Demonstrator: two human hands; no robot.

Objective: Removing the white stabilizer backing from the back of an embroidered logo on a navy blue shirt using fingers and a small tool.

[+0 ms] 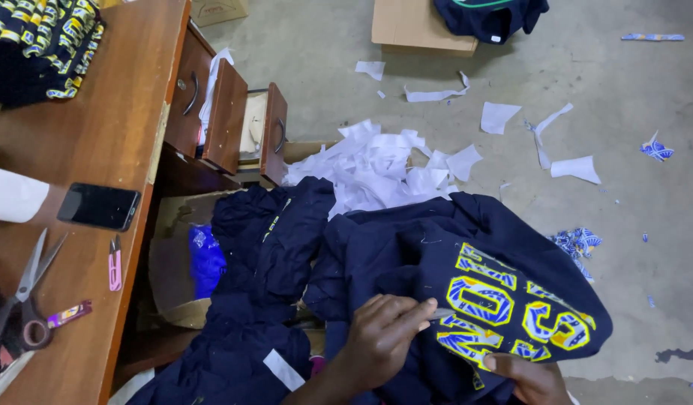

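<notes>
Navy fabric garment with yellow-and-blue appliqué letters (466, 292) is draped over the lap, letters up for access. Left hand (384, 334) pinches a small silvery tool (441, 313) at the lettering's edge. Right hand (532, 375) grips the garment's hem below the letters, holding it taut. White paper scraps (376, 169) lie beyond the garment.

We see a grey concrete floor (646, 247) littered with white paper scraps (376, 165), and a brown wooden surface (99, 127) with open drawers (226, 116).
</notes>
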